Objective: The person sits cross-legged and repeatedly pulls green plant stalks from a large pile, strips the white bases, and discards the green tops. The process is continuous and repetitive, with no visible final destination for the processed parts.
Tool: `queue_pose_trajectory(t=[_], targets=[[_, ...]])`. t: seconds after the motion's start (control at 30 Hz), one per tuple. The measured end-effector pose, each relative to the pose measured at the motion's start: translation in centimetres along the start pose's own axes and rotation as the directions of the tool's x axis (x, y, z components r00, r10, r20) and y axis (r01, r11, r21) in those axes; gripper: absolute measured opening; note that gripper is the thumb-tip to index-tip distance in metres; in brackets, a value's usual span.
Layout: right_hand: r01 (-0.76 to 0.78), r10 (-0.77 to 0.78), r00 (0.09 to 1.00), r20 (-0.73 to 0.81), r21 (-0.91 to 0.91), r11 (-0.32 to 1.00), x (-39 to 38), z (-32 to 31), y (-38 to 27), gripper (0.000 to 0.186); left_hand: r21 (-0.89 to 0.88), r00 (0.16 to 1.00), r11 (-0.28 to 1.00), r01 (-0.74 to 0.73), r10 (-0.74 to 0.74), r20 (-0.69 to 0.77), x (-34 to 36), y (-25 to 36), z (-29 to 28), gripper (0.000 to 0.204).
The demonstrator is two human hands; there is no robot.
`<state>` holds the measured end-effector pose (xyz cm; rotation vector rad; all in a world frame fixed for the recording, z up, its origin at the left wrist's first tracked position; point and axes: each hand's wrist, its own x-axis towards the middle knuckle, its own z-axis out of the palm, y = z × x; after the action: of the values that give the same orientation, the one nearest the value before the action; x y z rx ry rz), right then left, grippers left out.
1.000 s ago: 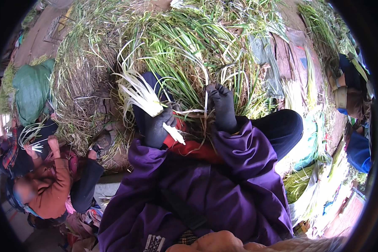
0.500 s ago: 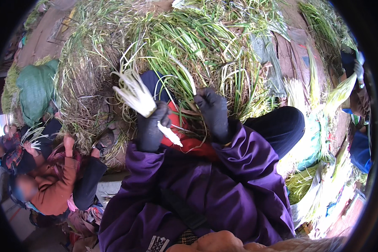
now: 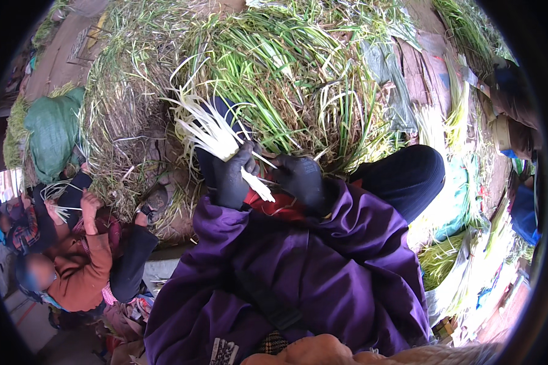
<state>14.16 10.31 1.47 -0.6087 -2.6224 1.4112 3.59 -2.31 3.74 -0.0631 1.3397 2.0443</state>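
Observation:
My left hand (image 3: pixel 232 182), in a dark glove, is closed round a bunch of pale stalks (image 3: pixel 220 143) that look like blanched chives. Their thin white leaves fan out up and left, while the white butt ends (image 3: pixel 259 185) stick out below the fist. Close on its right, my right hand (image 3: pixel 301 179), gloved too, is closed in a pinch on a single thin pale stalk (image 3: pixel 263 160) that reaches across to the bunch. Its fingertips are partly hidden. Red cloth (image 3: pixel 280 208) shows in my lap under both hands.
A broad heap of green stalks (image 3: pixel 274 67) lies in front of me. A co-worker in a brown top (image 3: pixel 82 267) sits at the left near a green sack (image 3: pixel 53 131). Pale stalks (image 3: pixel 432 128) lie at the right, with another person (image 3: pixel 514 115) at the far right edge.
My right hand has moved left and down, bringing its stalk against the bunch. My left hand has shifted slightly right, still gripping the bunch. The person at far right has lowered their stalks.

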Motion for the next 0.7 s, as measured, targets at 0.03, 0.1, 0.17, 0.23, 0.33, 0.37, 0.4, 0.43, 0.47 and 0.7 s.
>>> queue_pose_trajectory(t=[0.03, 0.1, 0.17, 0.23, 0.33, 0.37, 0.4, 0.43, 0.47, 0.7], targets=[[-0.041, 0.042, 0.998, 0.046, -0.032, 0.999, -0.3, -0.1, 0.7, 0.017, -0.015, 1.000, 1.000, -0.002, 0.002, 0.022, 0.1, 0.1, -0.2, 0.016], [-0.048, 0.049, 0.998, 0.032, -0.010, 0.999, -1.0, -0.4, 1.9, 0.019, -0.027, 1.000, 1.000, 0.006, -0.005, 0.021, 0.6, 0.0, -0.5, 0.017], [-0.009, 0.008, 1.000, -0.010, -0.036, 0.999, -1.7, -0.5, 3.1, 0.021, -0.053, 1.000, 0.998, -0.016, 0.018, 0.026, 1.1, -0.3, -0.8, 0.018], [-0.035, 0.032, 0.999, -0.032, -0.106, 0.994, -2.4, -0.6, 4.2, 0.022, -0.108, 0.994, 0.993, -0.040, 0.050, 0.093, 1.7, -0.2, -1.3, 0.016], [-0.013, 0.010, 0.990, -0.141, -0.019, 1.000, -3.4, -1.1, 5.6, 0.016, -0.182, 0.989, 0.982, -0.045, 0.069, 0.129, 2.7, 0.6, -2.4, 0.014], [-0.066, 0.087, 0.987, -0.137, 0.145, 0.987, -3.6, -1.6, 6.1, 0.015, -0.217, 0.973, 0.973, -0.082, 0.125, 0.192, 3.2, 1.2, -2.8, 0.014], [-0.200, 0.236, 0.968, -0.087, 0.304, 0.931, -3.8, -2.0, 6.4, 0.015, -0.219, 0.971, 0.972, -0.083, 0.128, 0.200, 3.4, 1.7, -3.2, 0.014], [-0.165, 0.243, 0.966, -0.086, 0.519, 0.839, -3.7, -2.4, 6.8, 0.015, -0.224, 0.966, 0.969, -0.105, 0.152, 0.208, 3.5, 2.0, -3.5, 0.014], [-0.204, 0.318, 0.948, -0.033, 0.702, 0.682, -3.6, -2.9, 7.1, 0.016, -0.230, 0.979, 0.969, -0.095, 0.132, 0.155, 3.4, 2.2, -3.7, 0.013], [-0.144, 0.606, 0.793, 0.063, 0.986, 0.086, -3.5, -5.6, 7.8, 0.012, -0.270, 0.956, 0.953, -0.140, 0.200, 0.212, 2.4, 5.3, -4.3, 0.012]])
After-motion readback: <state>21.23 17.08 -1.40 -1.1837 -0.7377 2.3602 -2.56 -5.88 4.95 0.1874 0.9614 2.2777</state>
